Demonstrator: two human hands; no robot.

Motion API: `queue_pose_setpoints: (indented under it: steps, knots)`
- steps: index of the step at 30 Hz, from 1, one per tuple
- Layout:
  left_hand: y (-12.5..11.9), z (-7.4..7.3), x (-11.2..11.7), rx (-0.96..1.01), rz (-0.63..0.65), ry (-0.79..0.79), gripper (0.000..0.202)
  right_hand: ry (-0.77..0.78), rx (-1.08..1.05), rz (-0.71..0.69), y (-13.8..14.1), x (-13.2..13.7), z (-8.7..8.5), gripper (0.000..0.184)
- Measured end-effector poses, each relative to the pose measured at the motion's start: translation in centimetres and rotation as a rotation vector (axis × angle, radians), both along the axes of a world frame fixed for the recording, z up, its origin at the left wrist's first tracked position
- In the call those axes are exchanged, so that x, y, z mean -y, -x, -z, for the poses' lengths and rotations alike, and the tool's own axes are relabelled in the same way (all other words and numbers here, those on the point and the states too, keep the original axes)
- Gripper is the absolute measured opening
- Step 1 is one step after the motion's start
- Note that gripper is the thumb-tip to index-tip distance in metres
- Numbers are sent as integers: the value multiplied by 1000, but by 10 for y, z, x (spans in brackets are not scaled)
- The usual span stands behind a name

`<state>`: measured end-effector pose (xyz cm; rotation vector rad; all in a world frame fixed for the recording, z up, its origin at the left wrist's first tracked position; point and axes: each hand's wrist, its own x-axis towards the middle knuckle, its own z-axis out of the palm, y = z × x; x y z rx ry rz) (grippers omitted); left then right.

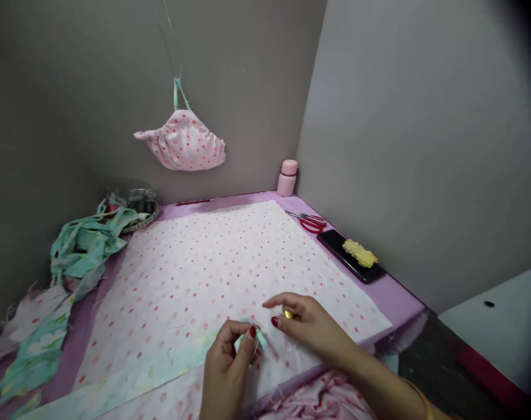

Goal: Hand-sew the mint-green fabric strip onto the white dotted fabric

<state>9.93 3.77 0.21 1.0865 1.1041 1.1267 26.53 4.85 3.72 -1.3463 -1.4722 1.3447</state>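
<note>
My left hand (230,361) is closed in a pinch on the green fabric (262,339), close to the near edge of the table. A thin pale line, perhaps thread, shows by its thumb. Just to the right, my right hand (306,326) hovers over the cloth with index finger and thumb apart. A gold-coloured band (288,314) sits on one of its fingers; I see nothing held there. Beneath both hands lies white cloth with red dots (213,262), bordered by a pale green strip (129,379).
Green fabric strips (84,245) heap up at left beside a round basket (147,219). Along the right edge lie red-handled scissors (311,223) and a black phone (335,248) bearing a yellow object (360,254). A pink bottle (287,179) stands behind; a dotted pouch (186,143) hangs above.
</note>
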Motion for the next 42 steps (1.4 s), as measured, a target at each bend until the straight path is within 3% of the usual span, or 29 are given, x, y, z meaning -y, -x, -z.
queue_pose_setpoints:
  steps: [2, 5, 8, 11, 13, 15, 19, 21, 25, 30, 35, 37, 40, 42]
  knots:
    - [0, -1, -1, 43, 40, 27, 28, 170, -156, -141, 0, -14, 7, 33]
    - [1, 0, -2, 123, 52, 113, 29, 278, -246, -254, 4, -25, 14, 27]
    - [2, 2, -3, 125, 60, 140, 30, 202, -230, -135, -1, -35, 11, 30]
    - [3, 3, -5, 96, 114, 125, 31, 103, -178, 41, -17, -49, -2, 32]
    - [2, 4, -5, 95, 113, 127, 31, 64, -143, 86, -27, -57, -10, 33]
    - [2, 4, -4, 98, 89, 134, 31, 64, -134, -9, -30, -59, -14, 29]
    - [3, 2, -4, 97, 116, 147, 30, 169, -107, -443, -17, -49, -2, 30]
    - [4, 1, -4, 92, 136, 146, 28, 193, -88, -521, -11, -44, 6, 24]
    - [3, -1, -4, 55, 158, 131, 21, 69, 23, -430, -10, -44, 3, 24]
    - [3, 0, -3, 7, 207, 143, 18, -306, 700, -125, -23, -71, -22, 18]
    - [4, -2, -1, 21, 194, 125, 18, -307, 946, 334, -66, -127, -39, 23]
    - [4, -5, -1, 25, 172, 124, 18, -266, 991, 442, -77, -139, -42, 22]
    - [4, -7, -2, 16, 188, 137, 18, -233, 969, 434, -70, -132, -34, 21]
    - [5, -7, -3, 6, 214, 146, 19, -230, 898, 297, -50, -110, -23, 23]
